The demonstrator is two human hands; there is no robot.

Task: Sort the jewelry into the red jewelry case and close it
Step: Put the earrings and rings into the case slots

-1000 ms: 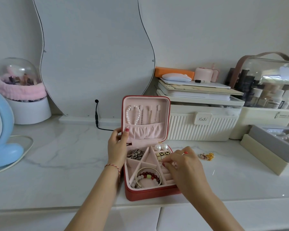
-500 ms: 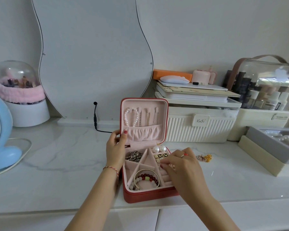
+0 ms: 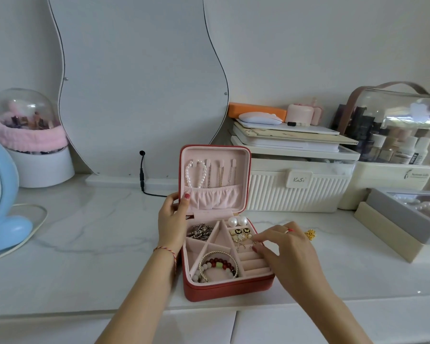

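Red jewelry case [image 3: 224, 291] open between the hands, left hand [image 3: 171, 224] gripped its lid edge, right hand [image 3: 286, 249] pinched a small earring [image 3: 252, 245] over the ring rolls, gold trinket [image 3: 310, 234] just beyond the right hand.

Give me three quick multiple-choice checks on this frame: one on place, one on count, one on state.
1. Where is the gold trinket?
A. on the counter right of the case
B. hung in the lid
C. under the mirror

2. How many big pearl earrings sit at the tray's back?
A. one
B. two
C. four

3. The red jewelry case is:
A. zipped shut
B. open, lid upright
C. upside down

Answers: 1 A, it lies beyond the right hand. 2 B, two round pearls side by side. 3 B, the left hand holds the lid's edge.
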